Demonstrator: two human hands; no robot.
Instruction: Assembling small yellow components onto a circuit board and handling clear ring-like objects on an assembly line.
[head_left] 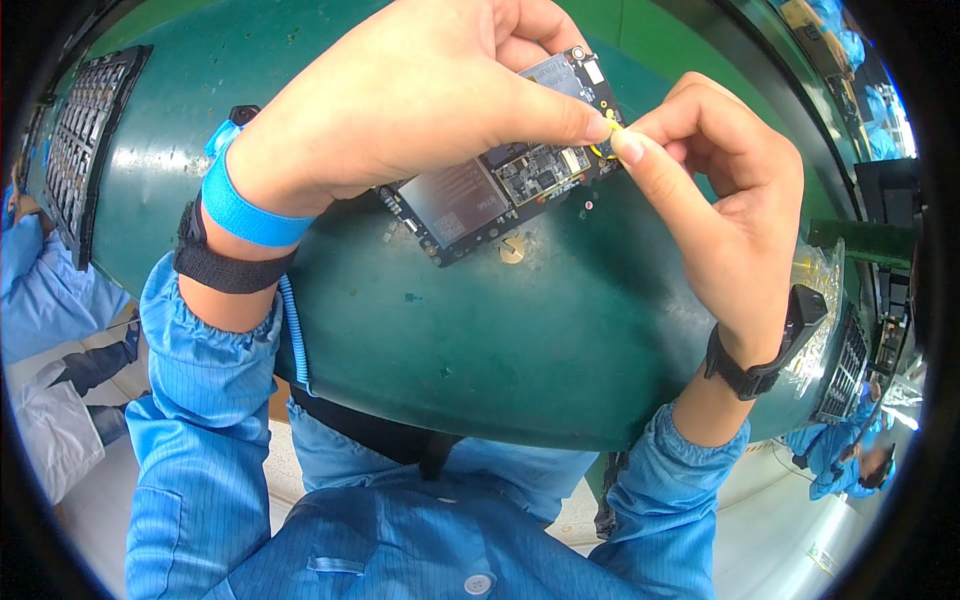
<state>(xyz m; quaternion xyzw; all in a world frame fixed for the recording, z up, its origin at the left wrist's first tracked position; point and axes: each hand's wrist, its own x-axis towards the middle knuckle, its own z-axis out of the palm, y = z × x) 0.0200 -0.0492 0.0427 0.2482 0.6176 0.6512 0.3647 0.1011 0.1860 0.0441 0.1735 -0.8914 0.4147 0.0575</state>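
My left hand [420,100] grips a rectangular circuit board [545,178], with the thumb lying across its upper face and the other fingers around the far edge. Silver metal plates and small chips cover the board, which is tilted above the green table [450,350]. At the board's right end, my right hand [730,180] pinches a thin yellow piece [598,153] between thumb and forefinger. The left thumb tip touches the same spot. Most of the yellow piece is hidden by the fingertips, so its exact kind does not show.
A round brass-coloured piece [512,250] lies on the table below the board. Black trays stand at the left [95,140] and right [845,365], beside a clear plastic bag [818,315]. A blue coiled cord [293,335] hangs from my left wrist strap. People in blue work nearby.
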